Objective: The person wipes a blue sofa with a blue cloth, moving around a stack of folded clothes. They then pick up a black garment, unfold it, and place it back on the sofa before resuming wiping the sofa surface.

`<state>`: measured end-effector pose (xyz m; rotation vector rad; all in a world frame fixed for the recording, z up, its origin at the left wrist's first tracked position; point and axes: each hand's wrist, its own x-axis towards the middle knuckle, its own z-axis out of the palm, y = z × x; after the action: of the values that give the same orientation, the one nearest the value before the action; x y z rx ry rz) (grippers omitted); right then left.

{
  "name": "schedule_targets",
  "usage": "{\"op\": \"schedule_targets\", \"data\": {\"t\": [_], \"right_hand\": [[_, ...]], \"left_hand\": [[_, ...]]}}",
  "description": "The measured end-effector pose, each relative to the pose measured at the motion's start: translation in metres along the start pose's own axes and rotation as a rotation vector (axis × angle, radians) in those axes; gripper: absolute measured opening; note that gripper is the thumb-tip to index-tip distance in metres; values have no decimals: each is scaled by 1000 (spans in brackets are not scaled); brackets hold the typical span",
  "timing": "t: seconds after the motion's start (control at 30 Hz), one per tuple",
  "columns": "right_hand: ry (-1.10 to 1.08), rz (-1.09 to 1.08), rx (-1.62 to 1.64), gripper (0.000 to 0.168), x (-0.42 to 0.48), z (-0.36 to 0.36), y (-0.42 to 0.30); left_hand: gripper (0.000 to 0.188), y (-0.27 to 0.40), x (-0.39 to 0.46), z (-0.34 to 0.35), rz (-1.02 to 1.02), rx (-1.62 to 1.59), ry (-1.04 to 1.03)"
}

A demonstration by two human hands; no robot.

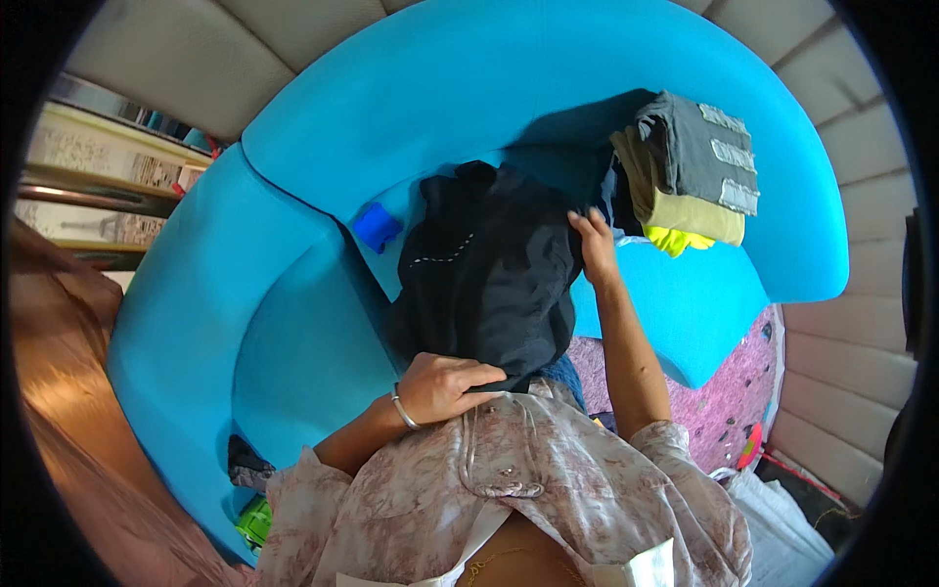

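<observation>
A black garment with a short line of white marks lies spread and wrinkled before me, over the blue sofa seat and my lap. My left hand rests on its near edge, thumb and fingers on the cloth by my waist, a silver bangle on the wrist. At the garment's far right side, my right hand touches the edge with its fingers; whether they pinch the cloth is unclear. Just right of that hand stands a stack of folded clothes, grey with pale patches on top, khaki and neon yellow below.
The blue curved sofa wraps around the front and left. A small blue object lies on its seat. Lower left are a dark cloth and a green toy. A pink patterned rug covers the floor at right; a brown curtain hangs at left.
</observation>
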<state>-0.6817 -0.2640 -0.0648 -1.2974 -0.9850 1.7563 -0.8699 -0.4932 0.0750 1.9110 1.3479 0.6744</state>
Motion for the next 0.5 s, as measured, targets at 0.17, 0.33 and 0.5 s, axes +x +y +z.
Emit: {"op": "schedule_targets", "data": {"t": [0.17, 0.33, 0.5], "right_hand": [[-770, -935, -648, 58, -35, 89, -52], [-1050, -560, -816, 71, -77, 99, -70], [-1040, -386, -901, 80, -88, 99, -60]], "left_hand": [[19, -6, 12, -7, 17, 7, 185], [19, -34, 5, -24, -127, -50, 414], [20, -71, -3, -15, -114, -48, 446]]}}
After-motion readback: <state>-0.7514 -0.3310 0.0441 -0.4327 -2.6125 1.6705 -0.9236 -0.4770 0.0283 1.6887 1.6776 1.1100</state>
